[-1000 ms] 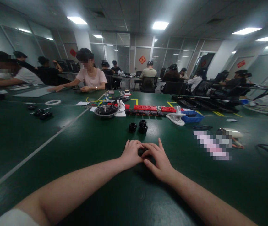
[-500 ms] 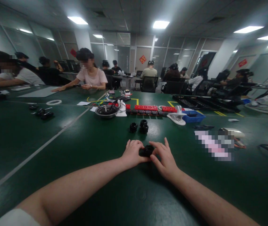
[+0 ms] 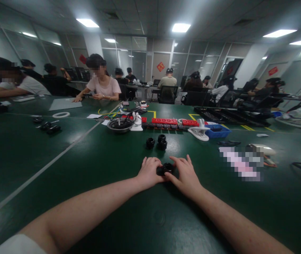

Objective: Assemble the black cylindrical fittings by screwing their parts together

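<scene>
A small black ring-shaped part [image 3: 167, 168] rests on the green table between my two hands. On its left, my left hand [image 3: 149, 171] is curled round a dark piece beside the ring, with the thumb below it. My right hand [image 3: 184, 173] is at the ring's right side, thumb at its near edge and index finger at its far edge, the other fingers spread. Just beyond my hands stand three similar black parts: one on the left [image 3: 150, 143], one at the back [image 3: 161, 138] and one on the right [image 3: 162, 144].
Farther back are a metal bowl [image 3: 120, 126], a red block row [image 3: 164, 120], a white stand [image 3: 199, 130] and a blue bin [image 3: 217, 131]. Black parts [image 3: 50, 127] and a white ring [image 3: 61, 115] lie left. Across the table sits a person in pink [image 3: 103, 86].
My right hand's fingers have opened slightly and its thumb has shifted left along the ring. My left hand has barely moved. The person in pink has drawn a grey sheet to the right.
</scene>
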`<state>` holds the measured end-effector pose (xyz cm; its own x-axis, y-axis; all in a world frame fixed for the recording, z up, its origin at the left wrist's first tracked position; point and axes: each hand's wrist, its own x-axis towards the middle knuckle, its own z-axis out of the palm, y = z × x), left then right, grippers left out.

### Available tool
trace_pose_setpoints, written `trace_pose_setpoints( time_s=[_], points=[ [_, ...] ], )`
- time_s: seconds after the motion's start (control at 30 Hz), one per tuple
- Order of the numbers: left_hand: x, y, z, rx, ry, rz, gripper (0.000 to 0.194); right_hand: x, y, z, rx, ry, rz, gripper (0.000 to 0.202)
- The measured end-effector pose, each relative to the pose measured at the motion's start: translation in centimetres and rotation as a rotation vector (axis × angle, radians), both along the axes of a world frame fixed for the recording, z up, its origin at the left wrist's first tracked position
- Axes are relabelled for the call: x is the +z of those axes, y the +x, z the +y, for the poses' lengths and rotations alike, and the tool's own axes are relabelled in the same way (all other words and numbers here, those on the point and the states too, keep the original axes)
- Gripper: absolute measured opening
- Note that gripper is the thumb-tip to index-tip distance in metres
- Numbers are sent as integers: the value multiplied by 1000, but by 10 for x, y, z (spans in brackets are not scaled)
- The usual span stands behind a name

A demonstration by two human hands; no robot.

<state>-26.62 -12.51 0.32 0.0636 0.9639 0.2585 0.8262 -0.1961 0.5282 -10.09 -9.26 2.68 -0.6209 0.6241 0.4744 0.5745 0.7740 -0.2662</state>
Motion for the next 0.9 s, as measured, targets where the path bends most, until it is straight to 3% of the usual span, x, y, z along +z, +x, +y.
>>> trace_pose_setpoints(
  time_s=[0.23,0.9],
  points=[
    [-3,-1,1,4,-10,8,33,-3,-4,0,9,-10,-82,50],
    [-1,0,0,-2,-15,0,30,-4,-4,0,-5,-104,-13,55]
  ],
)
